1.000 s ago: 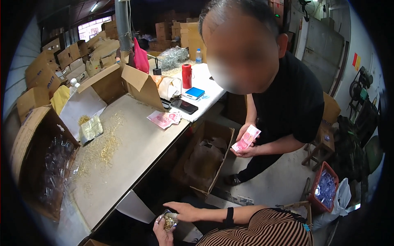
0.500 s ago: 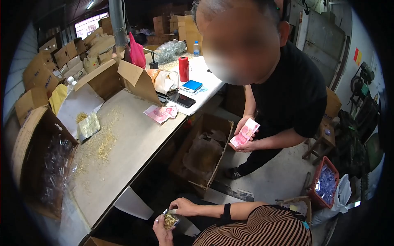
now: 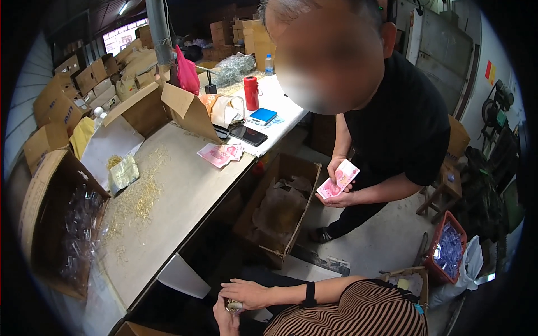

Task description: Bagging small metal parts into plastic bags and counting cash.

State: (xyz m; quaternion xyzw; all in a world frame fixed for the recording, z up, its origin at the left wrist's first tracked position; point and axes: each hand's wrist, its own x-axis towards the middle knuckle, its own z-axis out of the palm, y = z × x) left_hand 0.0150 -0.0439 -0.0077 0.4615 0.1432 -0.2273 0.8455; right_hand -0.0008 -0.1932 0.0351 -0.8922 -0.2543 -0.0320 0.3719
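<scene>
My left hand (image 3: pixel 225 318) is closed around a small clear plastic container of thin golden pieces (image 3: pixel 230 307), low in the view. My right hand (image 3: pixel 246 293) lies over its top, fingers bent across it and a pale-wrapped thumb beneath. Most of the container is hidden by my hands. A black band circles my right wrist. Across from me a person in a black top holds pink banknotes (image 3: pixel 338 180) in both hands. More pink banknotes (image 3: pixel 219 155) lie on the table (image 3: pixel 185 185), beside a black phone (image 3: pixel 248 135).
Golden pieces (image 3: pixel 143 204) are scattered over the table beside an open carton (image 3: pixel 73 224) of clear plastic pieces. A red flask (image 3: pixel 251 93) and blue scale (image 3: pixel 262 116) stand farther back. A carton (image 3: pixel 272 253) sits on the floor; a red basket (image 3: pixel 445 246) is at right.
My right hand has moved left and over the container, covering the golden pieces that showed before. The other person's banknotes have shifted slightly, with a hand now across them.
</scene>
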